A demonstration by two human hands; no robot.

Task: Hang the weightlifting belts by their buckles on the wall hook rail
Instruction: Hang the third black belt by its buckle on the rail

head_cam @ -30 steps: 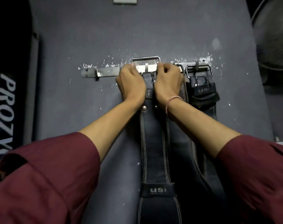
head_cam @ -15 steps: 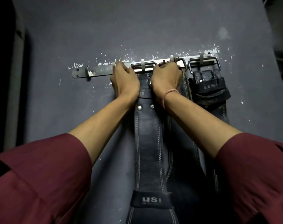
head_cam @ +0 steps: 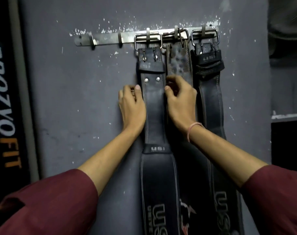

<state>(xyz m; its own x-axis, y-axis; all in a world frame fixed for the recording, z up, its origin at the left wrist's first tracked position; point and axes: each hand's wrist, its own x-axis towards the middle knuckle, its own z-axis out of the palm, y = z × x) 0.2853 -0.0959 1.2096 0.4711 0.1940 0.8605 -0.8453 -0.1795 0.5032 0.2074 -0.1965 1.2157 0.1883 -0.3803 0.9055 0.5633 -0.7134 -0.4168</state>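
We pinch the side edges of the black belt [head_cam: 154,116] with our left hand [head_cam: 131,106] and right hand [head_cam: 180,102]; its buckle [head_cam: 147,39] hangs on the middle hook of the hook rail [head_cam: 107,39], other belts [head_cam: 210,99] toward the right end.

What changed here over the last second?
The steel buckle of the black leather belt dropped onto a rail hook. Both hands released it and moved down: left hand and right hand flank the strap, thumbs at its edges. The worn middle belt, right black belt and metal hook rail stayed put.
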